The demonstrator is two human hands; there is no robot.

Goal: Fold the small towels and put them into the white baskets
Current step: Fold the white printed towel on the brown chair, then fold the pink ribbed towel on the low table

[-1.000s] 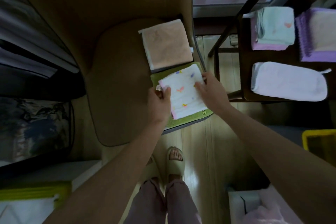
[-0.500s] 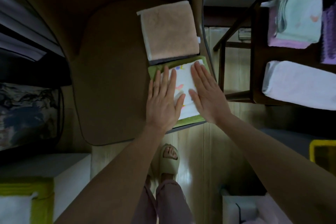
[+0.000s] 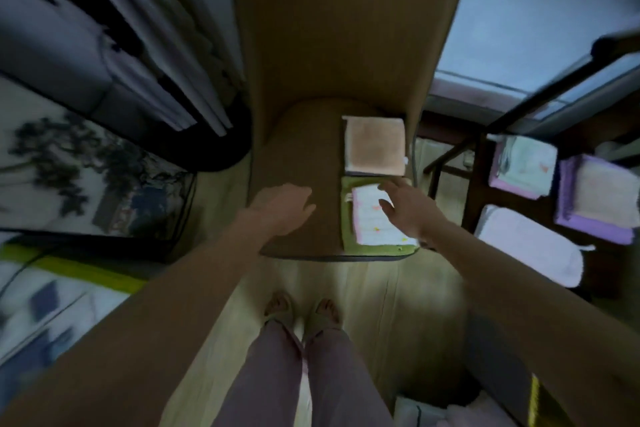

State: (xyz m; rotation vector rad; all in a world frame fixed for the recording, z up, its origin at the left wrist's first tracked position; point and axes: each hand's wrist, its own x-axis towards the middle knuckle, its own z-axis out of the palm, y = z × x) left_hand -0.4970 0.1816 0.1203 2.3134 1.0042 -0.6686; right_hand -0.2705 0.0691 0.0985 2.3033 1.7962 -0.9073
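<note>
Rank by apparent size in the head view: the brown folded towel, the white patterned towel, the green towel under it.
1. green towel
2. brown folded towel and white patterned towel: look alike; the right hand partly covers the white one.

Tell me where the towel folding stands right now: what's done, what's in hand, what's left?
Done: the white patterned towel lies folded on the green towel, with a folded peach towel beside it on the chair. In hand: nothing; the left hand hangs open over the seat, and the right hand is open over the patterned towel. Left: no towel seen in a white basket.
</note>
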